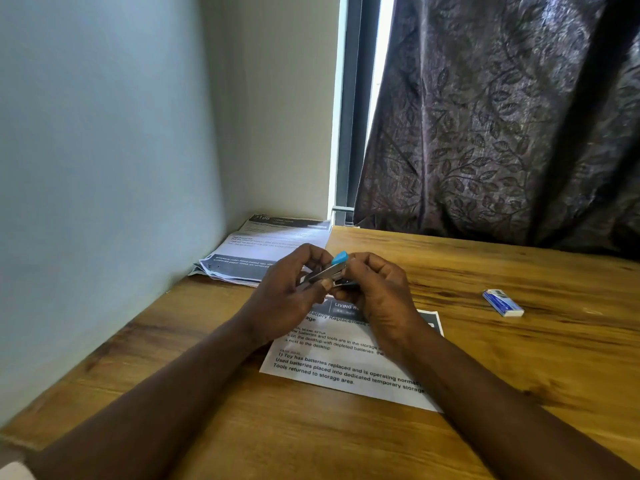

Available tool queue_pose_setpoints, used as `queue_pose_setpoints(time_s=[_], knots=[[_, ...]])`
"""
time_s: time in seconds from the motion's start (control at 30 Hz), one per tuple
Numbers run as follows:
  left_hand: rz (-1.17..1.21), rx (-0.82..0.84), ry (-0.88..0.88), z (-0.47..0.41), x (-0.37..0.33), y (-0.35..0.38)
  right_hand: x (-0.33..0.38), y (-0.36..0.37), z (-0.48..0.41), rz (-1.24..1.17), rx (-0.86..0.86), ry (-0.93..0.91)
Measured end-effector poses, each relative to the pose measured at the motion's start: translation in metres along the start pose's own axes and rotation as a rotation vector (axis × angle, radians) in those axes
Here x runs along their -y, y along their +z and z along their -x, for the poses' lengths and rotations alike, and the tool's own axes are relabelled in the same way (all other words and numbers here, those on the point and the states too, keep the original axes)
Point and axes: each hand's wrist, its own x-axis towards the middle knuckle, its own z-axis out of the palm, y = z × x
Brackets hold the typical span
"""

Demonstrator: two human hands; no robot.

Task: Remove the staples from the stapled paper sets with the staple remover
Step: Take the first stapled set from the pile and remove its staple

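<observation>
Head view: both hands, left hand point(287, 292) and right hand point(375, 292), are clamped together on the blue-tipped staple remover point(334, 270), raised above a printed paper set point(346, 372) on the bench point(519, 358). Another paper pile point(263, 251) waits in the corner; progress is likely early, though no staples are visible.

Two bare forearms reach in from the bottom edge, uncovered from below the elbow to the wrist, with no watch, bracelet or ring showing. The left hand point(289, 296) and right hand point(377, 289) have short, plain nails. A sliver of pale fabric point(14, 472) shows at the lower left corner.
</observation>
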Motion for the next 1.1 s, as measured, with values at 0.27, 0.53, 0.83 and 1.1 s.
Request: queue_pose_setpoints(time_s=[0.27,0.53,0.83,1.1], knots=[[-0.059,0.028,0.017,-0.002,0.001,0.001,-0.003,0.003,0.004,0.075,-0.04,-0.057],[-0.239,-0.219,0.003,-0.004,0.004,-0.019,-0.007,-0.004,0.002,1.163,0.004,-0.443],[-0.487,-0.028,-0.092,0.02,0.02,-0.055,-0.004,0.001,0.002,1.672,0.289,-0.272],[-0.355,-0.029,-0.146,0.022,0.024,-0.064,-0.007,-0.003,0.003,1.632,0.312,-0.291]])
